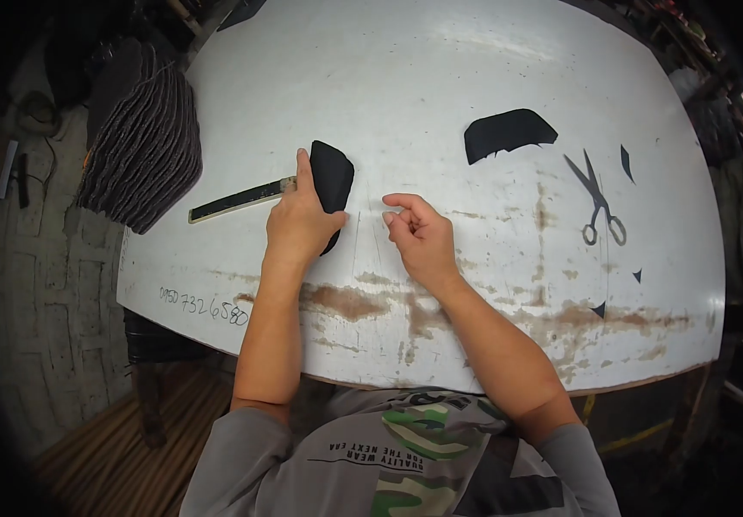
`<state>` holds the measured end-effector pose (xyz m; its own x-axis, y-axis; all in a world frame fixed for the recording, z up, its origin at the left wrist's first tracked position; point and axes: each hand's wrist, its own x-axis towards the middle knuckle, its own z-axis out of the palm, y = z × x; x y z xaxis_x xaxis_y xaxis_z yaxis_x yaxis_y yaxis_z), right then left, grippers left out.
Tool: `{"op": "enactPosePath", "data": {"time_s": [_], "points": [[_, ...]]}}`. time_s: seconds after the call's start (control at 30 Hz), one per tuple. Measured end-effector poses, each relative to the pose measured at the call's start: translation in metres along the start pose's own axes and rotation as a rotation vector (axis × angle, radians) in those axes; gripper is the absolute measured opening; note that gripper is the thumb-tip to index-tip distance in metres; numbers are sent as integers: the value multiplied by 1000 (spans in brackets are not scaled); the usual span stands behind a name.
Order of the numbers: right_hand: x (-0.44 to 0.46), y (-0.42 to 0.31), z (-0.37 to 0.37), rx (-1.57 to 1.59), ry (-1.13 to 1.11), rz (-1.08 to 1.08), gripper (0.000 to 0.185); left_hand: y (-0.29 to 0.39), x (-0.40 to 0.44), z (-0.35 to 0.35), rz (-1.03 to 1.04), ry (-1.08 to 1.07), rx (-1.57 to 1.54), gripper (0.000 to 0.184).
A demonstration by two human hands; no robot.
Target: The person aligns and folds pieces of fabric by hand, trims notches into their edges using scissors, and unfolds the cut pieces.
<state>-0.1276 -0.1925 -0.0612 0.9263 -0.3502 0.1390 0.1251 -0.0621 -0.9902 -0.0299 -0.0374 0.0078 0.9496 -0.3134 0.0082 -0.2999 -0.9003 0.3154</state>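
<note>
My left hand (301, 222) lies over a folded-looking black fabric piece (334, 177), its index finger stretched along the left edge and its thumb on the lower part. A narrow black strip with a pale edge (238, 200) runs from the left up to the fingers of this hand; whether the hand touches it, I cannot tell. Right of the piece, my right hand (425, 239) is held with thumb and index fingertips slightly apart and the other fingers curled. Nothing shows between those fingertips.
On the white table (406, 95), another black fabric piece (509, 135) lies at the right, near metal scissors (597, 202) with parted blades. Small black scraps (627, 164) lie beyond them. A stack of dark grey pieces (143, 142) stands at the left edge.
</note>
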Motion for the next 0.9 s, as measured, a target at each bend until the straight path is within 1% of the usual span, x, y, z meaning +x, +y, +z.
{"op": "enactPosePath", "data": {"time_s": [0.1, 0.2, 0.33, 0.43, 0.53, 0.6, 0.73, 0.77, 0.8, 0.83, 0.87, 0.9], "points": [[2, 2, 0, 74, 16, 26, 21, 8, -3, -1, -30, -29, 35, 116], [3, -1, -2, 60, 12, 46, 21, 10, -2, -1, -48, -53, 42, 119], [1, -2, -3, 13, -14, 18, 20, 14, -1, 1, -62, -48, 60, 121], [2, -3, -2, -21, -21, -6, 20, 9, -7, -1, -12, 0, -41, 125], [0, -4, 1, -37, 13, -41, 22, -6, -23, -22, 69, -47, -237, 129], [3, -1, 5, -9, 40, -64, 26, -15, -37, -36, 63, -104, -203, 130], [28, -1, 10, -208, 1, -39, 47, -26, -54, -37, -20, -220, -222, 130], [41, -1, 11, -258, -31, -38, 52, -28, -58, -30, 14, -158, -184, 126], [54, -3, 14, -309, -62, -39, 58, -27, -60, -27, 6, -146, -191, 124], [66, -13, 15, -336, -155, 15, 74, -27, -62, -25, -2, -129, -199, 122], [76, -15, 19, -366, -204, 30, 77, -28, -62, -23, -10, -107, -211, 120], [87, -15, 24, -399, -251, 36, 80, -31, -63, -20, 36, -59, -226, 116]]}}
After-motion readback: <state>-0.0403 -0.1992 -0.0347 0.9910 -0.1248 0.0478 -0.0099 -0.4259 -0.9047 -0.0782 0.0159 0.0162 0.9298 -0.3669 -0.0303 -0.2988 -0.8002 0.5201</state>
